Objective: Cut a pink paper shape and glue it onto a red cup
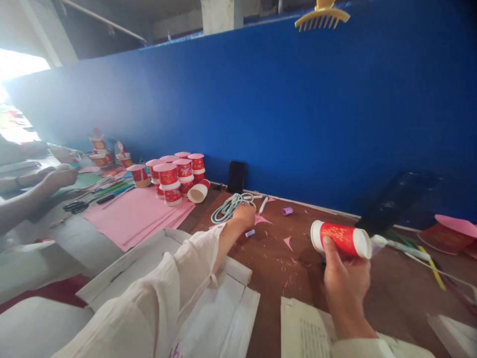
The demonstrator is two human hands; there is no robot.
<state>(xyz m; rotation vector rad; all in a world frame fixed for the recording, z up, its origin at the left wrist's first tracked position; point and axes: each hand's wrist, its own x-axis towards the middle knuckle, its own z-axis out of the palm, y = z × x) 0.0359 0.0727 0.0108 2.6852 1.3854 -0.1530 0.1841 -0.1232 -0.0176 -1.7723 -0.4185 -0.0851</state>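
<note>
My right hand grips a red paper cup with white rims, held on its side above the brown table. My left hand, in a white sleeve, reaches forward onto the table; its fingers are curled down beside a pale green coiled cord and a pink paper scrap. What the left fingers hold, if anything, is hidden. A small blue cap lies just under that hand.
Stacked red cups stand on pink paper sheets. A black phone leans against the blue wall. Scissors and another person's arms are at left. A white cardboard box lies near me. Pens lie at right.
</note>
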